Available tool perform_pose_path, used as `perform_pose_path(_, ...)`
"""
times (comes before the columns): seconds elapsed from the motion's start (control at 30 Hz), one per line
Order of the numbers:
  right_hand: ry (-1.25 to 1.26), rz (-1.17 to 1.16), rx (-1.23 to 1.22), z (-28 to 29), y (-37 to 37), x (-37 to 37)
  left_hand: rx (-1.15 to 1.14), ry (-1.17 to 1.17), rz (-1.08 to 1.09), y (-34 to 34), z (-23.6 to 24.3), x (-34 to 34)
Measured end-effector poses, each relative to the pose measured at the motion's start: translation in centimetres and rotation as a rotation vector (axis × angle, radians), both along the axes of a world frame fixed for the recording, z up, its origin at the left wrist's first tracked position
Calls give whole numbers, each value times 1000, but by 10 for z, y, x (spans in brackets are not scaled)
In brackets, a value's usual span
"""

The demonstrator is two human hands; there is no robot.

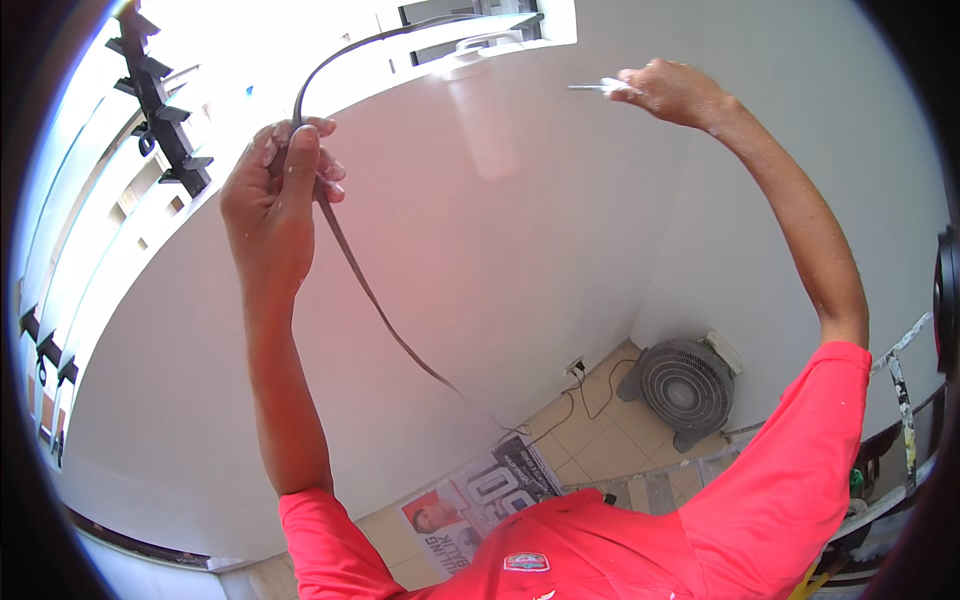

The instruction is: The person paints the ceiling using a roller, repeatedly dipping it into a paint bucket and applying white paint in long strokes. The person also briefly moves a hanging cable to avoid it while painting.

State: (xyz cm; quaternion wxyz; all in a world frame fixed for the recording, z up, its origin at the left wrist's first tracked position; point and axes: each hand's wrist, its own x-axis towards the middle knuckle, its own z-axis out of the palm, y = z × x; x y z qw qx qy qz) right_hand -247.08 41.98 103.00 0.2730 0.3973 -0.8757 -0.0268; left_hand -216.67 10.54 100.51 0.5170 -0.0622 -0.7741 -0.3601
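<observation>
My left hand [270, 200] is raised by the window with its fingers closed round a long, thin, dark flat strip [360, 270]. The strip arches from my grip up to the window ledge; its other part hangs down across the white wall toward the floor. Higher on the right, my right hand [675, 92] is closed on a thin metal rod [585, 87], which points left with something white at its base. Whitish smears mark the fingers of both hands. Between them, at the ledge, is a pale cylindrical thing [482, 120], washed out by glare.
A grey floor fan [685, 390] stands in the corner beside a wall socket [574, 367] with a plugged-in cord. A printed banner [470, 515] lies on the tiles. On the right is a paint-spattered metal ladder [905, 410]. Black window fittings [165, 115] line the bright left side.
</observation>
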Motion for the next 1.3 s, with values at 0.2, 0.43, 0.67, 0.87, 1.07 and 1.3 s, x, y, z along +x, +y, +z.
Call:
perform_pose_path(0.2,102,261,37,-11,-97,79,-9,-41,-46,9,13,9)
perform_pose_path(0.43,70,334,-77,-38,-96,54,-40,-42,-54,10,10,7)
perform_pose_path(0.67,-179,-29,-148,-70,13,-34,-32,-81,15,12,9,12)
perform_pose_path(0.87,-436,-192,-306,-133,78,-70,-2,-111,38,17,7,8)
perform_pose_path(1.07,-1066,-78,-940,-245,63,-29,-12,-132,87,21,12,10)
perform_pose_path(1.3,-1167,350,-1273,-192,-14,-12,-8,-121,88,13,-1,-4)
